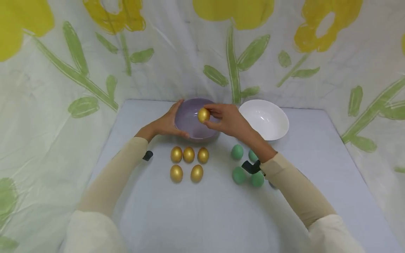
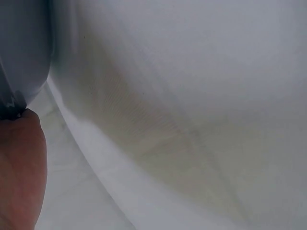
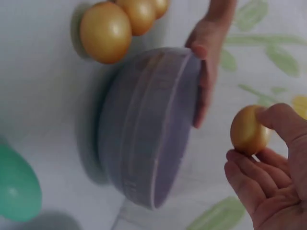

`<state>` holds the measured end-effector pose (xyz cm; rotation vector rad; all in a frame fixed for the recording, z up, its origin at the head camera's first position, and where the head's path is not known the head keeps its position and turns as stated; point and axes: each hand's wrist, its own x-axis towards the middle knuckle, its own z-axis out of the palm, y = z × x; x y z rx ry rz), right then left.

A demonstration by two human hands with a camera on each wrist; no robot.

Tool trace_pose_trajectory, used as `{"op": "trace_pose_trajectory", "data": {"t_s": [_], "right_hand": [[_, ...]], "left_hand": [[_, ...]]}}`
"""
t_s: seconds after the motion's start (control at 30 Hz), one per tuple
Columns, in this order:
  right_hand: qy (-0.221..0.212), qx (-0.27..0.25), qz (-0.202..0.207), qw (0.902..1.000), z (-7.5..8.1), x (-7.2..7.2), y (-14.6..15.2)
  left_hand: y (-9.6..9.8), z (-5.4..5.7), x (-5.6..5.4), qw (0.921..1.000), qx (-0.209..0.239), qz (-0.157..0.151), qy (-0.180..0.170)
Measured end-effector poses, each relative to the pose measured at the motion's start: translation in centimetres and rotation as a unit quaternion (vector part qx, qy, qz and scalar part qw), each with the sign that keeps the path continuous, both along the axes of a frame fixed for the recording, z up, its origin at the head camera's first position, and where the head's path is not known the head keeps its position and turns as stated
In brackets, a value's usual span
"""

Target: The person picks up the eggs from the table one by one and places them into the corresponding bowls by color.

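Between the thumb and fingertips of my right hand (image 1: 231, 120), a golden egg (image 1: 203, 115) is held over the purple bowl (image 1: 191, 125) in the head view. The right wrist view shows this egg pinched above the bowl's open side. My left hand (image 1: 166, 123) grips the bowl's left side, its thumb at the front and its fingers toward the back. Only a small part of that hand and the bowl's edge show in the left wrist view. In front of the bowl lie several golden eggs (image 1: 188, 155) in two rows.
A white bowl (image 1: 270, 123) stands right of the purple one, partly behind my right hand. Several green eggs (image 1: 237, 152) lie in front of it, some hidden by my right wrist and sleeve. A flowered cloth (image 1: 177, 70) hangs behind the white table (image 1: 202, 218).
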<state>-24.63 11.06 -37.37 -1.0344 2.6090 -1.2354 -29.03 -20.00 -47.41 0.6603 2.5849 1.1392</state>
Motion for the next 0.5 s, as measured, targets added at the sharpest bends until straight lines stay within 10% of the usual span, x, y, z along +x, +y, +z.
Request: {"op": "trace_pose_trajectory", "data": {"t_s": [0.5], "right_hand": [[0.015,0.171,-0.021,0.985,-6.9,-6.8,-7.4]], "left_hand": [[-0.2,-0.2,0.3,0.9999,0.012,-0.007,0.009]]}}
